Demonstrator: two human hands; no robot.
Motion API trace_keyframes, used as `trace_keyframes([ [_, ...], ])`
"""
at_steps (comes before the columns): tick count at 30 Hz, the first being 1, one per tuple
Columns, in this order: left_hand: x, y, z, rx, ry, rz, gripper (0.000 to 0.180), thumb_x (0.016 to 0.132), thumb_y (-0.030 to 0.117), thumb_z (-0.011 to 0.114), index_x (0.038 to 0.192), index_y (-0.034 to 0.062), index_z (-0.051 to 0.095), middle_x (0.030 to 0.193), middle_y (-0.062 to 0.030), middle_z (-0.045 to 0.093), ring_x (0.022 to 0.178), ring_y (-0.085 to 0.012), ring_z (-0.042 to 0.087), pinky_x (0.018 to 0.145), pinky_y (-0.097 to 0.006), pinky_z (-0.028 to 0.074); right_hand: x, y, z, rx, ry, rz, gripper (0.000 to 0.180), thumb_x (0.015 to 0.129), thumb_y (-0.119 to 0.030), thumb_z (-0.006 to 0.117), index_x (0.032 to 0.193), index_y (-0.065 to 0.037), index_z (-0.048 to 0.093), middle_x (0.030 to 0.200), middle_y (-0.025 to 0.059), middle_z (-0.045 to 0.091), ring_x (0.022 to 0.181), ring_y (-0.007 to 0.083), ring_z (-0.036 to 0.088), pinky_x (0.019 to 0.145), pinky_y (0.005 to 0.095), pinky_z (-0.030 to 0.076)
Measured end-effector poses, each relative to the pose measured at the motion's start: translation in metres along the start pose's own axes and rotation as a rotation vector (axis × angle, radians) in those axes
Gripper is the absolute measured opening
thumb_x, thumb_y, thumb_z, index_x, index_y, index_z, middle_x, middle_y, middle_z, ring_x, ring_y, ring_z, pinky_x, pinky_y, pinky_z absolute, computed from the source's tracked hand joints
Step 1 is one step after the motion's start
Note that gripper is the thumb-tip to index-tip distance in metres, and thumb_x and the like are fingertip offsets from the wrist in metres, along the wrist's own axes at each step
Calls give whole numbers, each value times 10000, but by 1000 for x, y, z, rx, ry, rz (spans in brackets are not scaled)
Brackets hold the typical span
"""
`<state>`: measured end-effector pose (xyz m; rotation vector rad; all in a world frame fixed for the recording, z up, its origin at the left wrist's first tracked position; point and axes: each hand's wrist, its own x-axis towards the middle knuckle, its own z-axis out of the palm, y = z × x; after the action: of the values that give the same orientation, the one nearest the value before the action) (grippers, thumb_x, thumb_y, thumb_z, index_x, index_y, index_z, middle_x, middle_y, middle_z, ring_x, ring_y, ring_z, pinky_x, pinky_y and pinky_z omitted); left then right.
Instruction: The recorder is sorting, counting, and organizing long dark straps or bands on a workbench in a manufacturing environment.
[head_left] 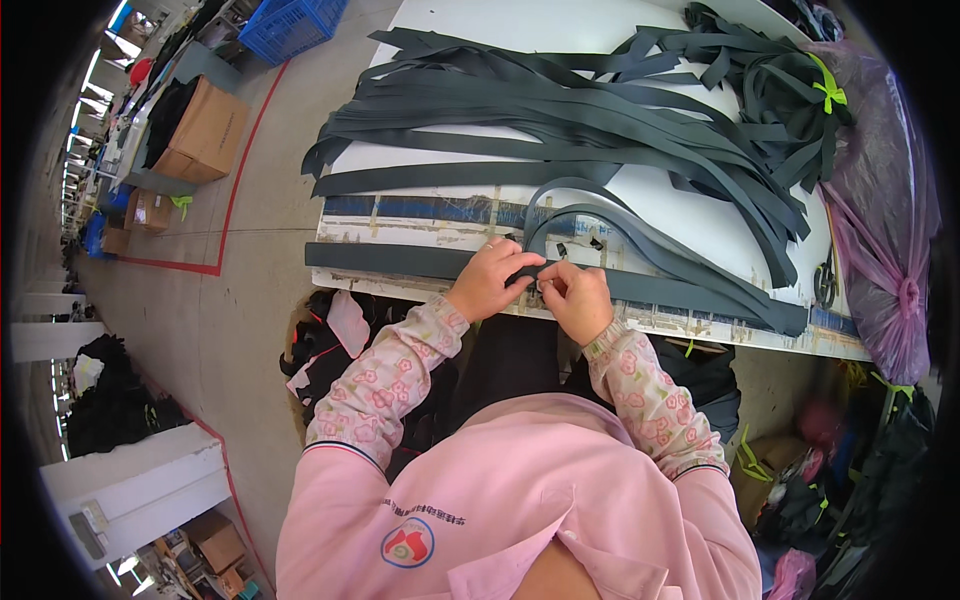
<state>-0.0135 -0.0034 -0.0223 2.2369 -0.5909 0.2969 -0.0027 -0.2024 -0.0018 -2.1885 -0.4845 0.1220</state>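
My left hand (491, 280) and my right hand (581, 299) meet at the table's near edge, fingertips almost touching over a dark grey-green flat strap (390, 260). The left thumb and fingers pinch the strap. On the right, thumb and forefinger are pressed together at the same spot; what lies between them is too small to make out. From there the strap runs both ways along the edge, and looped straps (640, 235) curve up and away to the right. Small black bits (597, 243) lie just beyond my hands.
Many loose straps (540, 100) cover the white table (690, 225). Black-handled scissors (824, 284) lie at its right end, beside a purple plastic bag (895, 200). A yellow-green tie (829, 84) binds a strap bundle. Dark cloth pieces (330, 335) sit below the table.
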Motion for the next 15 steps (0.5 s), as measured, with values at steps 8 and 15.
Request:
trace_keyframes([
  [8,2,0,2,3,-40,-6,339,784,88,732,1118,113,680,916,-82,551,915,-294,550,813,-390,480,-5,8,-18,51,-35,94,92,845,-118,687,913,-60,711,694,69,683,606,186,645,677,329,492],
  [15,3,7,-7,4,-79,-36,384,746,177,796,1112,117,697,920,-79,545,909,-290,541,808,-390,476,-47,92,-134,254,137,333,88,877,-67,679,926,6,677,680,41,647,641,73,599,590,245,480],
])
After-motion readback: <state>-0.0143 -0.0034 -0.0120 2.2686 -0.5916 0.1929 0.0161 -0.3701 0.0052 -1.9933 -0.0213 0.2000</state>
